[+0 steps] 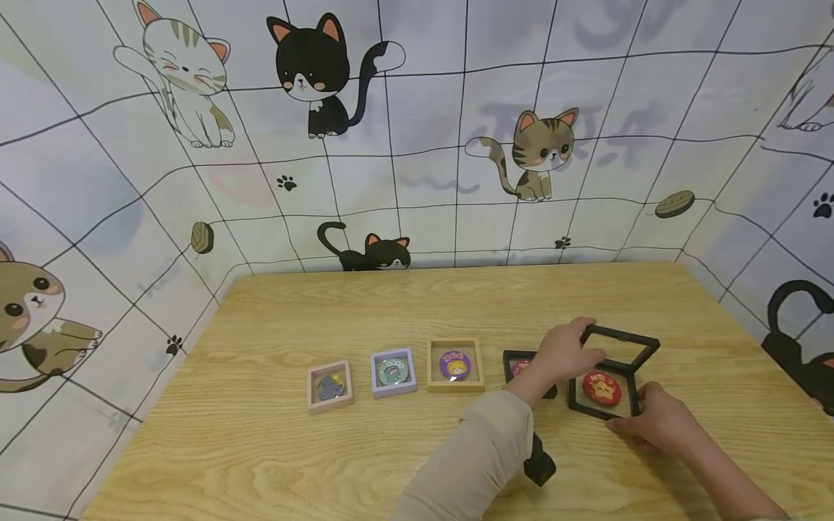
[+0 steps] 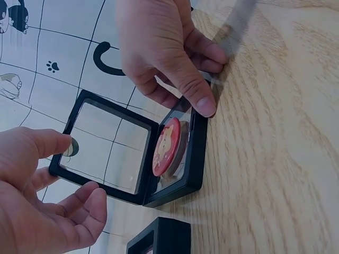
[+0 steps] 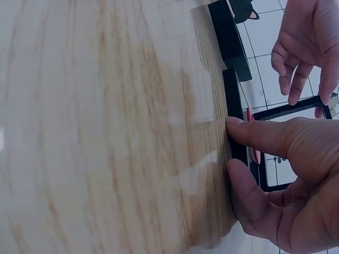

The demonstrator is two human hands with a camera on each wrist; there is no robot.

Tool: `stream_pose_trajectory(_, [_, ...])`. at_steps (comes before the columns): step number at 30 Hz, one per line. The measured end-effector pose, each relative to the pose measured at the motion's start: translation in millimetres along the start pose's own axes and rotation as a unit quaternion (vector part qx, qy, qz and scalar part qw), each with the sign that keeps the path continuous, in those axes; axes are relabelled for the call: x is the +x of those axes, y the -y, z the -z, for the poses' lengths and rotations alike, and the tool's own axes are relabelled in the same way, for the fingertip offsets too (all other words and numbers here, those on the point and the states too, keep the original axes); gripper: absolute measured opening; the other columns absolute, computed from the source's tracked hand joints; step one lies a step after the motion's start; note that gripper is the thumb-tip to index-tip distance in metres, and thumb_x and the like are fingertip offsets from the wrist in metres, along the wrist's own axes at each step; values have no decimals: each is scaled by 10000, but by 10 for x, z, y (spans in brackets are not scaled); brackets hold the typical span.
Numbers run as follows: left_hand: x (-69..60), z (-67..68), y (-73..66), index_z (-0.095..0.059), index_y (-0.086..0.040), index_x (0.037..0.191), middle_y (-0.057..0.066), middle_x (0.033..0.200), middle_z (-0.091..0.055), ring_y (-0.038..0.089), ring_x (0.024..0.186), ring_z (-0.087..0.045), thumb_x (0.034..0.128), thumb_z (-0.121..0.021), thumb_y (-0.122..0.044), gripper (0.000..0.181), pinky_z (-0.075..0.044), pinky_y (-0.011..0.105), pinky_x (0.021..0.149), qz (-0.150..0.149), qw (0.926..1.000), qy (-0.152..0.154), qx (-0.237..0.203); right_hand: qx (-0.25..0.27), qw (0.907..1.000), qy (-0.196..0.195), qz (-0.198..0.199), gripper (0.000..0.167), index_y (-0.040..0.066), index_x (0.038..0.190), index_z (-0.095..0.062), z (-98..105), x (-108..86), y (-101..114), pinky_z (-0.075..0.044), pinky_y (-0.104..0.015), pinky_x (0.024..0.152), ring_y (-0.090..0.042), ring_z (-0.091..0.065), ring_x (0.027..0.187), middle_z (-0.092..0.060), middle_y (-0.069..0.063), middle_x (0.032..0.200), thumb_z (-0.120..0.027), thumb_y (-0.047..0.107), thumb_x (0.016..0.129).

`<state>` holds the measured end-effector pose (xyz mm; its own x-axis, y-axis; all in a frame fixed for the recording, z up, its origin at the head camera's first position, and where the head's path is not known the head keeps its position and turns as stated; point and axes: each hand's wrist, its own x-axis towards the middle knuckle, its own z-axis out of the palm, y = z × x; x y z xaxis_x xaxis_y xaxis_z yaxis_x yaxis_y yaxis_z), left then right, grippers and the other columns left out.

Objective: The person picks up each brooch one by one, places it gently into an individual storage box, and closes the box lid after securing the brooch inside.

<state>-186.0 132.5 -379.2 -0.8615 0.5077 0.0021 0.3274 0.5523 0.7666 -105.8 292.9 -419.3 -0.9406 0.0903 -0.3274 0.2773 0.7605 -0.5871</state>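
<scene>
A black hinged display case [image 1: 588, 412] stands unfolded on the right half of the table. Its clear-windowed lid [image 1: 624, 335] is raised, and a round red badge [image 1: 601, 388] with a yellow animal figure lies in the base. My left hand [image 1: 562, 353] pinches the lid's edge between thumb and fingers, plainest in the left wrist view. At the base's right side, my right hand [image 1: 667, 420] grips the frame with thumb and fingers. A second black case [image 1: 515, 356] with a pinkish badge sits to the left, partly covered by my left hand.
Farther left stand a wooden-coloured case [image 1: 478, 365] with a purple badge, a lilac case [image 1: 374, 378] with a green badge and a pink case [image 1: 311, 391] with a greyish-blue item. A black object [image 1: 539, 467] shows by the left sleeve. Cat-print cloth [image 1: 430, 174] surrounds the table [image 1: 274, 456].
</scene>
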Motion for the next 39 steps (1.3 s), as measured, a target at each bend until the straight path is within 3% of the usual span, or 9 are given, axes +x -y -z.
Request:
stream_pose_trajectory(6, [-19,40,-3,-558,-206,1221,-60,997,-628,-5,717,-513,835,-604,-258,392,-381,126,574,-23,10000,44,-40,102,9999,12,-9,836,-166,1011,-312,-6,5,-23,-488,-316,514,-162,-584,555,-525,-153,747,-781,418,638])
stream_pose_trajectory(10, [-35,58,-9,-595,-204,1186,-91,1075,-609,-17,792,-548,845,-602,-273,349,-393,115,592,-11,9999,72,120,145,9998,64,-104,884,-188,1051,-287,-7,8,-28,-496,-318,524,-161,-588,563,-517,-172,765,-778,422,641])
stream_pose_trajectory(15, [-61,65,-37,-651,-215,1111,-132,1076,-618,0,906,-576,864,-579,-326,280,-430,131,654,259,9994,149,197,312,9993,118,-191,943,-228,1112,-237,-3,0,-27,-510,-324,534,-180,-604,575,-520,-206,796,-781,391,652])
stream_pose_trajectory(18, [-93,60,-62,-726,-195,922,-139,810,-659,-27,699,-562,865,-573,-352,226,-404,126,570,426,9984,84,351,432,9988,140,-205,941,-234,1123,-222,-3,-9,-27,-516,-328,542,-194,-613,586,-523,-199,787,-780,367,663])
stream_pose_trajectory(20, [-119,51,-85,-711,-144,688,-121,548,-563,-13,467,-443,865,-567,-364,318,-324,131,443,481,9970,-11,600,465,9986,138,-206,929,-229,1122,-224,-6,-14,-28,-517,-329,544,-198,-615,587,-525,-182,771,-778,362,668])
stream_pose_trajectory(24, [-170,25,-128,-428,-113,403,-60,337,-251,54,297,-192,852,-574,-378,541,-163,173,332,520,9922,-277,1102,478,9986,128,-212,927,-226,1130,-227,-12,-18,-22,-516,-328,541,-196,-615,581,-528,-159,746,-778,359,668])
stream_pose_trajectory(28, [-194,17,-131,-348,-131,370,-63,321,-211,56,275,-164,821,-616,-364,574,-155,179,313,498,9917,-358,1132,448,9988,123,-175,928,-234,1131,-235,-7,-23,-14,-514,-328,537,-199,-617,574,-549,-136,726,-775,364,670])
stream_pose_trajectory(31, [-202,19,-114,-381,-125,366,-62,318,-234,53,268,-184,808,-637,-363,564,-178,179,311,462,9932,-319,1023,441,9989,88,-95,882,-229,1101,-276,-6,-29,-12,-511,-327,527,-201,-619,559,-570,-101,686,-776,356,669])
stream_pose_trajectory(39, [-233,5,-90,-436,-141,390,-76,335,-249,45,298,-162,791,-651,-419,533,-159,172,327,352,9889,-274,1419,483,9987,-45,147,726,-167,1080,-391,-32,-46,-25,-499,-324,508,-188,-602,524,-535,-56,582,-775,301,680])
